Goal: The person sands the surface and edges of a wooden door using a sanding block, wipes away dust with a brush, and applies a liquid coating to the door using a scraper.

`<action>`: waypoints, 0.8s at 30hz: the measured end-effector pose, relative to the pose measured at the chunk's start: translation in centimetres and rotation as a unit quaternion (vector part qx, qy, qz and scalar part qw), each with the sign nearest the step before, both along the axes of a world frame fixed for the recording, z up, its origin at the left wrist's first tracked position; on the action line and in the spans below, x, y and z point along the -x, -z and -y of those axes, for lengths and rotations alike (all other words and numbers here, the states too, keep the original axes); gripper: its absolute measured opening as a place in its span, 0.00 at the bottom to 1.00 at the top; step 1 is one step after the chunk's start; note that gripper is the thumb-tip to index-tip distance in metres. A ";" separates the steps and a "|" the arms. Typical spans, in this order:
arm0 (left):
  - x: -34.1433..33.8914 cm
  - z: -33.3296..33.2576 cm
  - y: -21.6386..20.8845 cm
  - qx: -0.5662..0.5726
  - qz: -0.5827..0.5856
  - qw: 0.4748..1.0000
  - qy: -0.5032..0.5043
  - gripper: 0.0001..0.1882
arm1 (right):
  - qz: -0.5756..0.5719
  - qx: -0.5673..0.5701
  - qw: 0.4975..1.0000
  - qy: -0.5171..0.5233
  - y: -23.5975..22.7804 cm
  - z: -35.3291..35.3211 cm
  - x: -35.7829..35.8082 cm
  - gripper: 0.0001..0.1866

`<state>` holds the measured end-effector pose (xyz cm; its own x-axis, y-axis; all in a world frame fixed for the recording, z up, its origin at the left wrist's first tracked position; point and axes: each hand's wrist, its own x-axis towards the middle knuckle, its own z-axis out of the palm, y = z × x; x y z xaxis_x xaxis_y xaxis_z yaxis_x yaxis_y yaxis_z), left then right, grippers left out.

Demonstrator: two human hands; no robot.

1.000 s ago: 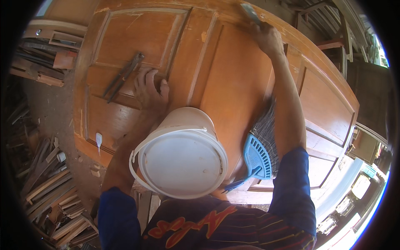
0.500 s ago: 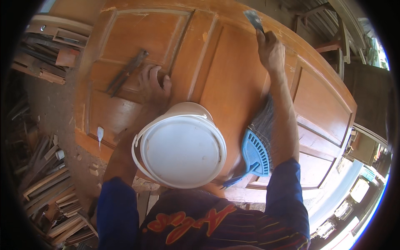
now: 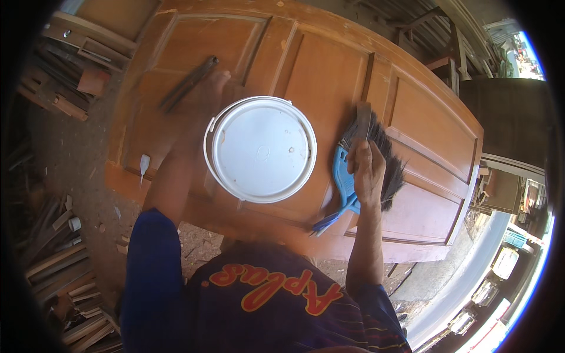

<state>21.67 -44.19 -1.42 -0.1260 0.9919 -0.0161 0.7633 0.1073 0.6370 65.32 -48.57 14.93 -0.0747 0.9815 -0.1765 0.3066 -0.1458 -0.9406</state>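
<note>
A brown panelled wooden door [image 3: 329, 70] lies flat in front of me. My right hand [image 3: 367, 170] is closed around a putty knife [image 3: 364, 116], its blade pointing away from me over the bristles of a blue broom head [image 3: 342, 176]. My left hand [image 3: 216, 81] is smeared by motion beside dark pliers [image 3: 189, 84] on the door; its fingers cannot be made out. Between my arms stands a white lidded bucket [image 3: 262, 150] with a handle at its left side.
A small white-handled tool [image 3: 144, 166] with a thin shaft lies near the door's left edge. Wood offcuts [image 3: 67, 267] are piled at lower left. Timber and frames [image 3: 435, 35] stand at the far right, with a road [image 3: 471, 259] beyond the door's right end.
My right hand has drawn the putty knife back toward me, from the door's far edge to above the broom head. My left hand has shifted slightly farther away, near the pliers. The view has shifted.
</note>
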 end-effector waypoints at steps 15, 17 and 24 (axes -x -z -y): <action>-12.7 15.9 -17.7 -0.157 -0.048 0.978 0.127 0.59 | 0.170 -0.061 0.981 0.065 -3.2 6.0 8.2 0.12; -12.6 16.0 -17.7 -0.163 -0.065 0.974 0.140 0.61 | 0.162 -0.096 0.979 0.075 -3.3 6.0 8.7 0.12; -12.9 16.0 -15.7 -0.241 -0.027 0.962 0.126 0.58 | 0.105 -0.017 0.989 0.100 -3.1 6.5 8.5 0.10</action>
<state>34.59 -60.14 14.25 0.1325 0.8811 0.4540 0.7600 -0.3844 0.5241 56.83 -55.09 18.03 0.1564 0.9786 -0.1337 0.4636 -0.1922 -0.8649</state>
